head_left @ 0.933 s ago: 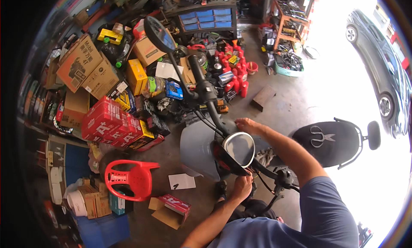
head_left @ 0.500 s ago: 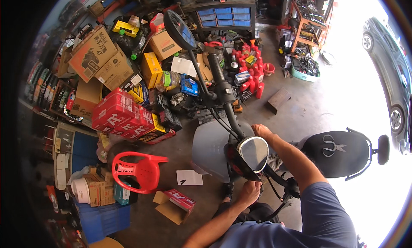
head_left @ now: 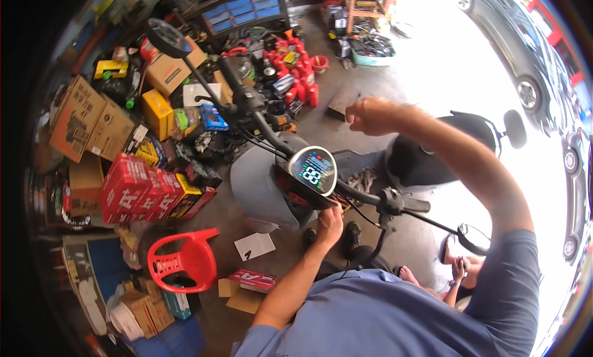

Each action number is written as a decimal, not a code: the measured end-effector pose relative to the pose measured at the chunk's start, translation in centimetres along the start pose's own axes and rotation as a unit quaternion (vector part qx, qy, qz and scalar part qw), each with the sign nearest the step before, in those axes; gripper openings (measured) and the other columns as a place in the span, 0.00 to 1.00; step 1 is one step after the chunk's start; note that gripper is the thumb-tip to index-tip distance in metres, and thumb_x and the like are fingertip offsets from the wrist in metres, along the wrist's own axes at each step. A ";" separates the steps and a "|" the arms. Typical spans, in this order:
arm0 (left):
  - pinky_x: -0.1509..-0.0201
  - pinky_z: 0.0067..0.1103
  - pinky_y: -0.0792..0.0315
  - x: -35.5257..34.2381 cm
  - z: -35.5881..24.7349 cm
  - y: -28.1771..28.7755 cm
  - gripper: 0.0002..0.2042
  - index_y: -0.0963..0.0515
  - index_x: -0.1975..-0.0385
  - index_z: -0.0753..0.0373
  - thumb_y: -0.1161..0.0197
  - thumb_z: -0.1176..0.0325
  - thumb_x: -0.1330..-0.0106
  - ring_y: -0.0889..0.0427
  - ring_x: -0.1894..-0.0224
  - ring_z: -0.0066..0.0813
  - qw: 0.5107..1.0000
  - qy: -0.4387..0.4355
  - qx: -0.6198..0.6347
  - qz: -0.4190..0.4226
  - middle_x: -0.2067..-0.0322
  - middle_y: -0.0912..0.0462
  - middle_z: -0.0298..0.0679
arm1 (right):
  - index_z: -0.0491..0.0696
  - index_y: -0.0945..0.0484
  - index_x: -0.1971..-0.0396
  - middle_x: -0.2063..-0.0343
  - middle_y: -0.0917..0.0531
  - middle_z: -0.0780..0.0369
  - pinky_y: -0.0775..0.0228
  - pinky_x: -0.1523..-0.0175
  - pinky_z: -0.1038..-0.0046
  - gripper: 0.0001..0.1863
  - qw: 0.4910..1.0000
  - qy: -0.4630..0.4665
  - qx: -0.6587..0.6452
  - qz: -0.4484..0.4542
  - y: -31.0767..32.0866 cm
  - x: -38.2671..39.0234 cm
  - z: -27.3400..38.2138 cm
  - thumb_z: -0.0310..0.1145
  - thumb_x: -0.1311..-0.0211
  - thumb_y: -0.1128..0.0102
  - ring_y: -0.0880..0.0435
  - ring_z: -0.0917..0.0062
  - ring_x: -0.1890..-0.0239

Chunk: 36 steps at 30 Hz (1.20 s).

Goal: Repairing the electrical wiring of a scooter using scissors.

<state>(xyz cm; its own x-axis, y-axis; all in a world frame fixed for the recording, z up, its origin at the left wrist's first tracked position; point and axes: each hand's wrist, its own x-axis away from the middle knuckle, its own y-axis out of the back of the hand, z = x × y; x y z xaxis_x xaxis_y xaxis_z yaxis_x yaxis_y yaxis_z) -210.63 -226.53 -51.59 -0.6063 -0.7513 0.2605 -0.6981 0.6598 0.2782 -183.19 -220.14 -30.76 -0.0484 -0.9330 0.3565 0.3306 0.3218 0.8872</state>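
Note:
A grey electric scooter point(head_left: 256, 182) stands in front of me, its round dashboard display point(head_left: 313, 170) lit with digits and small icons. My left hand point(head_left: 330, 224) is closed at the display's lower edge, by thin wires; whatever the fingers pinch is too small to make out. Raised over the scooter's footboard, my right hand point(head_left: 374, 116) has its fingers curled, apart from the handlebar point(head_left: 272, 133). Its palm side is hidden, so I cannot see whether anything is inside. My right forearm passes in front of the black seat point(head_left: 420, 162).
A red plastic chair point(head_left: 185, 261) and an open carton point(head_left: 247, 289) are at the left. Boxes, red bottles point(head_left: 299, 79) and a drawer cabinet point(head_left: 241, 11) fill the back. A car point(head_left: 519, 54) is outside. Another person's hands point(head_left: 458, 269) show at lower right.
The dashboard display has gone from blank to lit. My right hand has come away from beside the display, up and over the footboard. My left hand stays under the display. The view has shifted.

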 end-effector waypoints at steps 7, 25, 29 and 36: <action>0.70 0.35 0.32 -0.6 2.3 1.6 0.16 0.30 0.77 0.68 0.52 0.63 0.30 0.24 0.76 0.44 0.999 -0.032 0.005 0.028 0.82 0.26 0.46 | 0.44 0.22 0.61 0.71 0.19 0.58 0.26 0.59 0.69 0.09 0.919 0.189 -0.347 0.004 4.4 21.2 12.5 0.33 0.36 0.44 0.18 0.70 0.65; 0.69 0.32 0.31 -0.5 0.0 1.2 0.08 0.32 0.69 0.67 0.51 0.69 0.31 0.23 0.74 0.40 0.995 -0.072 -0.058 0.033 0.78 0.24 0.44 | 0.49 0.23 0.64 0.71 0.22 0.71 0.34 0.72 0.85 0.09 0.414 -0.170 -0.875 -0.186 -30.5 10.9 7.1 0.38 0.35 0.41 0.27 0.89 0.76; 0.77 0.23 0.32 -0.7 1.3 1.1 0.08 0.33 0.72 0.66 0.49 0.69 0.32 0.27 0.81 0.23 0.990 -0.115 -0.081 -0.016 0.81 0.28 0.35 | 0.48 0.22 0.61 0.69 0.21 0.71 0.31 0.69 0.85 0.09 0.415 -0.131 -0.887 -0.152 -29.0 8.9 7.5 0.37 0.34 0.42 0.25 0.89 0.73; 0.64 0.34 0.30 0.1 -0.6 1.0 0.07 0.32 0.66 0.68 0.50 0.70 0.32 0.22 0.70 0.41 0.990 -0.073 -0.122 -0.005 0.74 0.24 0.47 | 0.47 0.22 0.61 0.66 0.21 0.68 0.28 0.65 0.79 0.10 0.423 -0.084 -0.879 -0.205 -30.4 8.0 7.7 0.36 0.38 0.39 0.21 0.82 0.68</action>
<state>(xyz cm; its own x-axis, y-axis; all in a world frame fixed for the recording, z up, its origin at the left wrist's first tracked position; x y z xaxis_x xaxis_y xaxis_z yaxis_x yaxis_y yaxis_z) -211.12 -225.97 -50.75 -0.6603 -0.7405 0.1247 -0.6033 0.6220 0.4992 -200.91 -236.18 -52.62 -0.4591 -0.7806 0.4241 0.4446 -0.6152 -0.6510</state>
